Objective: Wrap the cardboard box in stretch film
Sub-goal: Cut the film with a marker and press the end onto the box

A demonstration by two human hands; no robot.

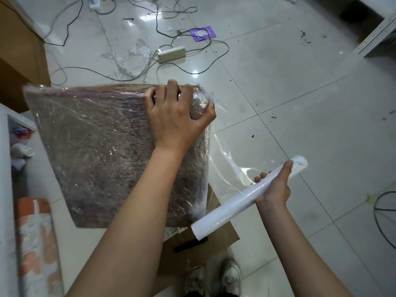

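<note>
A flat cardboard box point(102, 151) covered in layers of wrinkled stretch film stands tilted in the middle of the view. My left hand point(177, 116) grips its upper right corner, fingers curled over the top edge and thumb on the right side. My right hand point(275, 187) holds the white roll of stretch film point(231, 211) to the right of the box. A clear sheet of film point(227, 159) stretches from the roll to the box's right edge.
A brown cardboard box point(201, 249) lies on the tiled floor under the wrapped box, by my white shoes point(214, 277). Cables and a white power strip point(171, 53) lie beyond. Large cardboard point(19, 50) stands at the left. An orange-and-white package point(36, 243) lies lower left.
</note>
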